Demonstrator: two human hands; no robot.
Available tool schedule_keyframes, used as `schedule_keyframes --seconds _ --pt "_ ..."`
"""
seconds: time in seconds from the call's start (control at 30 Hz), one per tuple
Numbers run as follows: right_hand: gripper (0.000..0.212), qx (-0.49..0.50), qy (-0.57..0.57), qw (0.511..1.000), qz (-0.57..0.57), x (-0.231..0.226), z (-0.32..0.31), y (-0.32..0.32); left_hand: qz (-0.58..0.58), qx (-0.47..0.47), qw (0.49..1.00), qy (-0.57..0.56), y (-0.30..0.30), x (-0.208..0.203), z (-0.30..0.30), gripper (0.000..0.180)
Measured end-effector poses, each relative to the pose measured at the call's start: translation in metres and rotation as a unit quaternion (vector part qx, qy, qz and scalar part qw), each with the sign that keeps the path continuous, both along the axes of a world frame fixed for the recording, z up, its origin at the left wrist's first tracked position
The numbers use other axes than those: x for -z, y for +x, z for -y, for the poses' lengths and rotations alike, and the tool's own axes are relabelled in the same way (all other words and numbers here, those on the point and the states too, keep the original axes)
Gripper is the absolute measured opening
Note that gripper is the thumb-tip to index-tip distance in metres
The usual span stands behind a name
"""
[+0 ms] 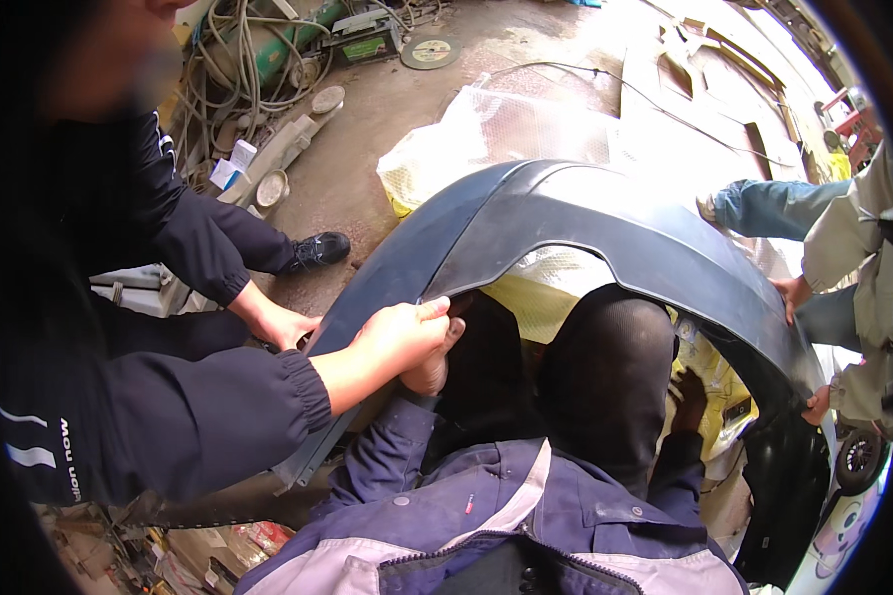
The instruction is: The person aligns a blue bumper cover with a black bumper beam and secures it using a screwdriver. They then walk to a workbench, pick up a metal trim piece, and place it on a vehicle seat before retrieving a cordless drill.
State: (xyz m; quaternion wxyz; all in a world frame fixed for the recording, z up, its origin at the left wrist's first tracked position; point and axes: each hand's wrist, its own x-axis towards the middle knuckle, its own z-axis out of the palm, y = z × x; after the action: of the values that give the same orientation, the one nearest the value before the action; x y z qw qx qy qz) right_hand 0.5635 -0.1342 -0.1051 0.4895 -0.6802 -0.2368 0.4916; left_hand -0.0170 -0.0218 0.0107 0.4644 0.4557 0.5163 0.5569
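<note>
A large, dark grey car bumper cover (590,220) arches around my knees. My left hand (429,375) is closed at its inner left edge, with a co-worker's hand (397,337) covering most of the fingers. That co-worker's other hand (276,319) rests at the cover's outer left side. Under the right part of the cover, my right hand (689,395) is low in shadow beside yellow plastic wrap (716,375); its grip is unclear. On the far right, another person's hands (792,296) hold the outer edge.
Clear wrapping film (481,124) lies on the floor beyond the cover. Hoses (250,59), a battery-like box (365,38) and a round disc (431,52) sit at the far left. Cardboard pieces (655,84) and a cable (665,111) are at the far right.
</note>
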Motion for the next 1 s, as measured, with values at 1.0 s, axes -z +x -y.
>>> schedule_keyframes --seconds 1.0 --pt "0.032 0.212 0.22 0.923 -0.234 -0.201 -0.135 -0.026 0.247 -0.092 0.963 0.052 0.057 -0.025 -0.033 0.052"
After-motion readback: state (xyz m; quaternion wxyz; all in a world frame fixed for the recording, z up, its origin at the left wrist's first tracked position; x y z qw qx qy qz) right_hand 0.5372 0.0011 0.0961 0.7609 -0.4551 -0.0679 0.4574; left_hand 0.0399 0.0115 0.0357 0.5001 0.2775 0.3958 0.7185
